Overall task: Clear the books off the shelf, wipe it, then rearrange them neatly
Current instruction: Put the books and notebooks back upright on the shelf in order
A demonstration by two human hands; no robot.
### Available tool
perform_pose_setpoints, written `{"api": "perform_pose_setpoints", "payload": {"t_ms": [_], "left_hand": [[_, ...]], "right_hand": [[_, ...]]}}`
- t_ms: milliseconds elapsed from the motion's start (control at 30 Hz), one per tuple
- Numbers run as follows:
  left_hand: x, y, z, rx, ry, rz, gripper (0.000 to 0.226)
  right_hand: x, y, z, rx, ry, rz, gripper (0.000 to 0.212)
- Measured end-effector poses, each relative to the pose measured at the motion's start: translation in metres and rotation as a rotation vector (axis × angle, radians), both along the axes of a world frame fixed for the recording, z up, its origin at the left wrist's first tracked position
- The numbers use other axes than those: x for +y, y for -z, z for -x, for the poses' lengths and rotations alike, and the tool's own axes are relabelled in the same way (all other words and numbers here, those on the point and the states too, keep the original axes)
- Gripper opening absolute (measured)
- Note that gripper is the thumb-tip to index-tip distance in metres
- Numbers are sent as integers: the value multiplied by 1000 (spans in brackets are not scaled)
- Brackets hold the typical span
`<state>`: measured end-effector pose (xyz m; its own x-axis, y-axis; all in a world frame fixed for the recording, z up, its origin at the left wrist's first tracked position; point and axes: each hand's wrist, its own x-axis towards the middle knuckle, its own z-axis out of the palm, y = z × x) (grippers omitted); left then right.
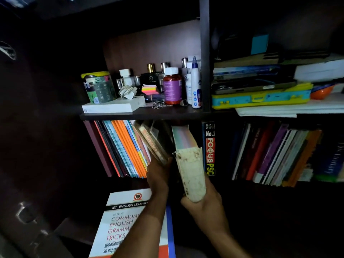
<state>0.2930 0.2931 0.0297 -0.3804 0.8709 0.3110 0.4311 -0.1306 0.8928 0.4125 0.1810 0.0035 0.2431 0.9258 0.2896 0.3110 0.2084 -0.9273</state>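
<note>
Right hand (203, 205) gripping worn, stained cream book (191, 172)

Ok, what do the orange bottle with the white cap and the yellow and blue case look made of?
Orange bottle: apparently translucent glossy plastic, since light glows through it; the purple label looks like paper. Yellow and blue case: likely moulded plastic, smooth and evenly coloured with yellow clasps.

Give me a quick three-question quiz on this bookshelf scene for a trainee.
1. True or false: the right hand grips the white book.
2. What does the left hand touch? A) leaning books B) orange bottle C) yellow case
3. Fill in: the Focus PSC book stands to the ____ of the white book.

Key: 1 true; 2 A; 3 right.
</note>
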Motion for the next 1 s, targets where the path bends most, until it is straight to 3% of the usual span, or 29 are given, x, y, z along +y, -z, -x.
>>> {"api": "perform_pose_setpoints", "payload": {"t_ms": [100, 433, 733, 800, 900, 933, 1000], "left_hand": [[0, 6, 0, -19, -24, -64, 29], [6, 6, -6, -6, -71, -122, 44], [5, 7, -14, -72, -50, -95, 21], [7, 7, -14, -58, -32, -89, 34], [12, 8, -11, -59, -19, -126, 86], [13, 10, -11, -63, -13, -131, 93], [18, 12, -9, -66, -5, -118, 83]], "right_hand": [[20, -2, 4, 3, 8, -40, 99], [48, 15, -8, 188, 58, -182, 95], [67, 12, -13, -22, 135, -12, 104], [72, 6, -24, -137, 143, 2, 100], [75, -4, -34, -208, 166, 73, 88], [74, -6, -37, -220, 169, 90, 82], [72, -9, -37, -211, 179, 70, 66]]}}
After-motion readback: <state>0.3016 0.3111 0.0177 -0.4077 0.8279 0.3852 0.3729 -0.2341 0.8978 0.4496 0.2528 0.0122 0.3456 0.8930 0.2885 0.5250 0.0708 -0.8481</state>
